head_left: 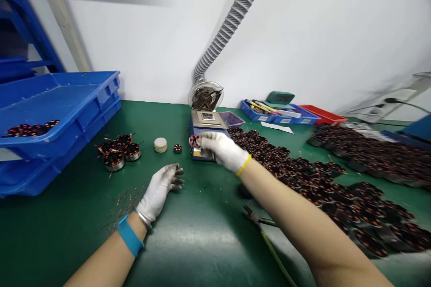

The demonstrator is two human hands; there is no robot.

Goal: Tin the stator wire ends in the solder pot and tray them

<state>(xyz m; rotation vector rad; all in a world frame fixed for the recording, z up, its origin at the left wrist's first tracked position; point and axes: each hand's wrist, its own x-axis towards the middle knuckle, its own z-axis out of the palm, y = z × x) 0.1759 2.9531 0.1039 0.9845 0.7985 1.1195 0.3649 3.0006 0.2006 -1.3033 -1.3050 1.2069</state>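
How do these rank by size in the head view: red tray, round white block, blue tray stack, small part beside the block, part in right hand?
Blue tray stack
Red tray
Round white block
Small part, held part: unranked, as the right hand partly hides the latter

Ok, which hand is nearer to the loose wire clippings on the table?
Left. The left hand is just to the right of the wire clippings; the right hand is farther away, in front of the blue device.
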